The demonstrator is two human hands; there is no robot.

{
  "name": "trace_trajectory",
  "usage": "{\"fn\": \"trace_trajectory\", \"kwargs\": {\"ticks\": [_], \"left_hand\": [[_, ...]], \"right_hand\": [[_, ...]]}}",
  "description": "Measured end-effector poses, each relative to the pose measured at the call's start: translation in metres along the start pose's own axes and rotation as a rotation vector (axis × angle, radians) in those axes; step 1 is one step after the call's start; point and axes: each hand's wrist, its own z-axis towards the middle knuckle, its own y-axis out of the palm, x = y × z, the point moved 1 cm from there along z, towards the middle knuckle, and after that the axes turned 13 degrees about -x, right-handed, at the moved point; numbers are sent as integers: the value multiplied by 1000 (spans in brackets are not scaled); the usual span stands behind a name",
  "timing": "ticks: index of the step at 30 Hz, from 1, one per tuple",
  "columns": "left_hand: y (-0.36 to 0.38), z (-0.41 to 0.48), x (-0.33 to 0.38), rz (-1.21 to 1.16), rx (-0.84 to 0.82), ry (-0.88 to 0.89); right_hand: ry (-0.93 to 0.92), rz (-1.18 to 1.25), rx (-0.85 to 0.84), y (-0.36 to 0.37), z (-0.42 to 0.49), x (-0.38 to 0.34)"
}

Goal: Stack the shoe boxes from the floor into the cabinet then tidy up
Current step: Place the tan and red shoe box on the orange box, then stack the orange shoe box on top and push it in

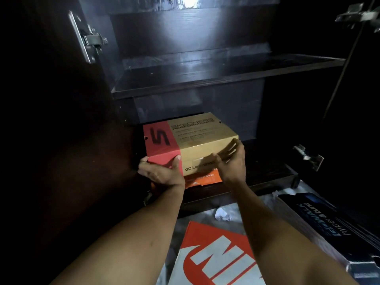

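Observation:
A tan and red shoe box (197, 138) lies on an orange box (205, 178) at the left of the dark cabinet's bottom shelf (267, 171). My left hand (160, 171) grips the tan box's near left corner, thumb on its front face. My right hand (232, 161) is at the box's near right corner with fingers spread, blurred, and I cannot tell whether it touches. On the floor below lie an orange and white shoe box (216, 256) and a dark blue shoe box (320, 223).
The shelf above (226, 75) is bare and glossy. Open cabinet doors stand at left (61, 120) and right, with metal hinges (92, 40). A crumpled white paper (223, 215) lies on the floor by the cabinet's base.

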Motion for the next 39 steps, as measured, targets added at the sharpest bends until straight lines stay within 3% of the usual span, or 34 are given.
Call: {"fn": "trace_trajectory", "kwargs": {"ticks": [4, 10, 18, 23, 28, 33, 36, 39], "left_hand": [[6, 22, -12, 148, -10, 23], [-1, 51, -26, 497, -250, -38], [3, 52, -21, 548, -315, -215], [-7, 38, -11, 543, -308, -246], [-19, 1, -4, 451, -423, -174], [-38, -57, -31, 372, -669, -169], [-73, -98, -51, 462, -854, -164], [-108, -132, -72, 573, -922, -210]], "right_hand": [[3, -44, -98, 13, 19, 5], [56, -71, -243, 30, 49, 13], [74, -8, -365, 13, 64, 26], [-8, -184, -341, -13, 33, 9], [40, -376, -272, -68, -16, 11], [36, -321, -123, -99, -122, 27], [104, -311, -83, -114, -199, 47], [235, -345, -93, -126, -266, 64]]}}
